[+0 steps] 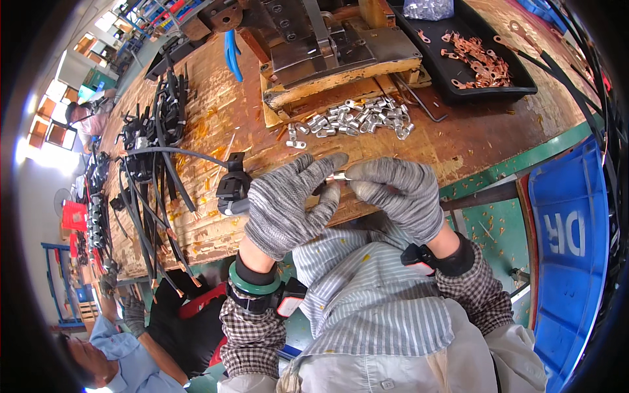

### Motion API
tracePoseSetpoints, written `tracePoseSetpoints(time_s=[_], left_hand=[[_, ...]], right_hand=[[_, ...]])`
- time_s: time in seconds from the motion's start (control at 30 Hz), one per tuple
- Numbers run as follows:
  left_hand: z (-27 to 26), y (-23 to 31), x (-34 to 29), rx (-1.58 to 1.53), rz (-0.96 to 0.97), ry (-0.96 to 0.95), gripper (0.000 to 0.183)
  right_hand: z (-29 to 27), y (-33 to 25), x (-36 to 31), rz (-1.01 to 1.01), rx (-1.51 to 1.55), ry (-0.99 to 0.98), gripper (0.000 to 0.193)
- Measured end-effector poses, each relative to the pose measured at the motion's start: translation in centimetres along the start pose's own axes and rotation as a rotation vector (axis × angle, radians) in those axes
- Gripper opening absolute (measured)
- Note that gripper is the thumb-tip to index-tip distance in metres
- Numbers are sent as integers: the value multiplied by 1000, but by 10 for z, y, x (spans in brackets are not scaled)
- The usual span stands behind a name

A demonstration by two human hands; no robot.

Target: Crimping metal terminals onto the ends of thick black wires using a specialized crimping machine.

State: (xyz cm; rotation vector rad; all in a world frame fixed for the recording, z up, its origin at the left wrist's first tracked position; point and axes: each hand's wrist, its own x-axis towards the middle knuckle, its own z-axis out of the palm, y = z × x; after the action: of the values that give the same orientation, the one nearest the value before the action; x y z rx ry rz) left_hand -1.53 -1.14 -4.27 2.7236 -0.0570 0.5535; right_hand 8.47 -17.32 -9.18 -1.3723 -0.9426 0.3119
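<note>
My left hand (291, 203), in a grey knit glove, is closed on a dark cable end, mostly hidden by the fingers. Fingertips of my gloved right hand (401, 193) pinch a small silver cable lug (339, 175), which meets the cable end between the two hands. A black plastic connector (232, 187) lies just left of my left hand, with a dark cable running off to its left. Beyond my hands, a pile of silver cable lugs (360, 119) is spread on the wooden table (452, 141).
A metal press (327, 56) on a yellow base stands behind the lugs. To its right, a black tray (458, 95) holds copper lugs. Bundled black cables (154, 144) cover the left side. A blue bin (567, 229) stands at right. A co-worker (118, 357) sits at lower left.
</note>
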Motion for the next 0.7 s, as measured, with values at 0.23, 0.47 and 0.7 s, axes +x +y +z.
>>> tracePoseSetpoints(time_s=[0.23, 0.47, 0.7], left_hand=[[-7, 4, -5, -229, -247, -39, 38], [-3, -1, -9, -272, -233, 12, 35], [-9, -2, -10, -253, -180, 47, 25]], right_hand=[[5, -13, -1, 51, -23, 63, 36], [4, -18, 11, 579, 489, -220, 29], [6, -16, 14, 346, 300, -193, 17]])
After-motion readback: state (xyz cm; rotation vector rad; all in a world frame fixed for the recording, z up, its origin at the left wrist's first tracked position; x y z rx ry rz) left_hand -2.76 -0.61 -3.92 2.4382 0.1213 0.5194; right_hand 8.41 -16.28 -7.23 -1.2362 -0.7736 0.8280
